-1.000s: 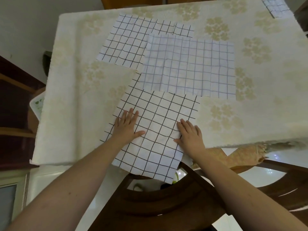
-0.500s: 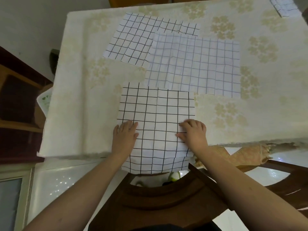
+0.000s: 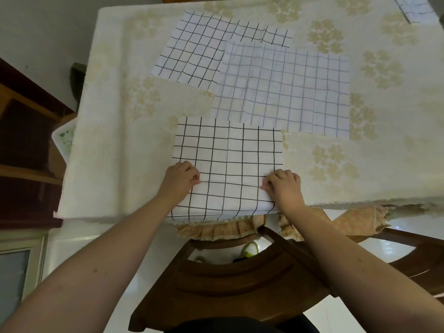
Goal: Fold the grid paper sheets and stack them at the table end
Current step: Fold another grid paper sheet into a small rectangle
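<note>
The cream floral-clothed surface (image 3: 115, 150), ringed by dark chairs, carries two flat unfolded sheets, faint-lined (image 3: 288, 90) and bold-lined (image 3: 197, 49), so most remains; the nearest bold-grid sheet (image 3: 228, 152) overhangs the near edge, left hand (image 3: 180, 181) and right hand (image 3: 284, 188) pinching its sides, and what looks like one folded piece (image 3: 415, 8) waits far right.

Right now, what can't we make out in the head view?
- Folded stack at the far right corner: cut off by the top edge, so the sheet count is unreadable.
- Far black-grid sheet: its right part lies under the pale-grid sheet.
- Near sheet: its side edges are covered by the left hand and right hand.
</note>
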`<state>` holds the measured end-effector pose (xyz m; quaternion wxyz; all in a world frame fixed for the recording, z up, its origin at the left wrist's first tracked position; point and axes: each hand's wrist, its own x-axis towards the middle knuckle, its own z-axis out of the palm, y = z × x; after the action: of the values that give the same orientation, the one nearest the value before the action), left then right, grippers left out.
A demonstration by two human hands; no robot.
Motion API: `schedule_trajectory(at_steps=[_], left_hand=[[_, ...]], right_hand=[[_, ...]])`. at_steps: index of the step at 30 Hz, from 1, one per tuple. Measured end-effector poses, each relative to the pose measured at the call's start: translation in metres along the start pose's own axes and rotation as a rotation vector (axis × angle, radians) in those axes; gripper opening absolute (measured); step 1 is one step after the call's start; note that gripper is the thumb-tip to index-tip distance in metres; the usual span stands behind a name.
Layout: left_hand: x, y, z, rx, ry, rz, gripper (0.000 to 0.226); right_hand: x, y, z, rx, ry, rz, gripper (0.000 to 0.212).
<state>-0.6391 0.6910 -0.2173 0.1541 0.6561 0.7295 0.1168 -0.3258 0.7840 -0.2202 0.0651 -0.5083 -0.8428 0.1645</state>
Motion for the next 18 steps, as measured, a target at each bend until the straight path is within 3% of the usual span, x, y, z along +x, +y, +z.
schedule_trajectory(at_steps=[8,14,18], left_hand=[[-0.004,0.006,-0.025,-0.091,0.061,0.054,0.008],[-0.012,0.003,-0.042,-0.007,0.06,0.089,0.022],[-0.011,-0.003,-0.052,0.083,0.021,0.226,0.023]], right_hand=[[-0.008,0.001,-0.015,0.139,0.045,-0.086,0.013],[-0.011,0.0,-0.019,0.007,0.024,-0.264,0.041],[-0.011,0.0,-0.025,-0.003,0.019,-0.271,0.02]])
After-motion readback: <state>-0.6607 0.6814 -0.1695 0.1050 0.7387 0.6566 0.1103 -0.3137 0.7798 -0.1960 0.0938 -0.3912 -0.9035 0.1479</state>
